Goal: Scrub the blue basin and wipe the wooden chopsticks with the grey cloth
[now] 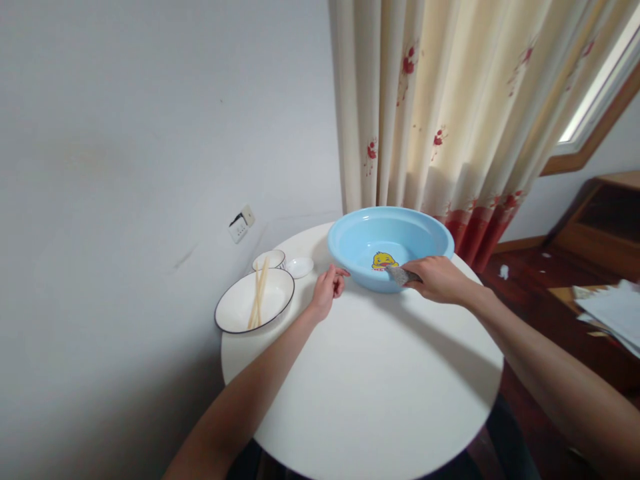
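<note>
A light blue plastic basin with a yellow duck picture inside stands at the far side of the round white table. My right hand is at the basin's near right rim, closed around a grey cloth. Part of the cloth is hidden in my palm. By the basin's near left side is my left hand, empty, with one finger stretched toward the basin wall and the others loosely bent. Whether that fingertip touches the basin I cannot tell.
A large white bowl with a dark rim sits at the table's left edge, with wooden chopsticks leaning across it. Behind it are a smaller bowl and a white dish. Wall and curtain border the table's far side.
</note>
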A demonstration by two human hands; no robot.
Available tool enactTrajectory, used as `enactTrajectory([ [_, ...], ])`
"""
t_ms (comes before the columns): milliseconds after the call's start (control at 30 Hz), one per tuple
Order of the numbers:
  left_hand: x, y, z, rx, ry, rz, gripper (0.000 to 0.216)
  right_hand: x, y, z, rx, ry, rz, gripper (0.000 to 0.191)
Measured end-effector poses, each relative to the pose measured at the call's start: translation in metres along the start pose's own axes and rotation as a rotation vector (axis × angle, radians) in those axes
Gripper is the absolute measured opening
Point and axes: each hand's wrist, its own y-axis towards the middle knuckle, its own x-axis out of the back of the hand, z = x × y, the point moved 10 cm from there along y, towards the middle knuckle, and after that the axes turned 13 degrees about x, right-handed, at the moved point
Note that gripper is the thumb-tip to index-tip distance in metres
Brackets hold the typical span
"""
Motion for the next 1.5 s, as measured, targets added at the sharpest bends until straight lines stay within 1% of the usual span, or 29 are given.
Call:
enactTrajectory([
  [100,0.008,0.001,0.002,0.002,-0.028,-0.02,0.069,-0.004,0.002,-0.02,-0.037,-0.017,0.018,0.02],
  [200,0.012,0.001,0.006,0.012,-0.023,-0.025,0.068,-0.011,0.005,-0.048,-0.087,-0.027,0.036,0.021],
  [400,0.021,0.004,0.016,0.029,-0.024,-0.053,0.07,-0.023,0.021,-0.099,-0.103,0.013,0.031,0.02],
  [633,0.025,0.005,0.022,0.028,-0.022,-0.061,0.069,-0.033,0.048,-0.138,-0.091,0.096,0.056,0.022],
  [833,0.032,0.007,0.026,0.019,-0.005,-0.082,0.07,-0.041,0.065,-0.165,-0.102,0.162,0.072,0.015],
  [967,0.034,0.007,0.027,0.019,-0.001,-0.093,0.069,-0.043,0.071,-0.176,-0.117,0.21,0.077,0.012],
  [1133,0.036,0.007,0.025,0.011,-0.006,-0.106,0.069,-0.044,0.074,-0.18,-0.121,0.186,0.084,0.011],
  [1333,0.039,0.008,0.026,0.018,-0.013,-0.115,0.07,-0.042,0.07,-0.175,-0.075,0.148,0.08,0.026],
  [1400,0.039,0.009,0.027,0.018,-0.019,-0.118,0.07,-0.033,0.068,-0.169,-0.042,0.151,0.0,0.034],
  [1500,0.038,0.009,0.028,0.024,-0.018,-0.116,0.07,-0.012,0.063,-0.157,-0.021,0.123,-0.178,0.042],
])
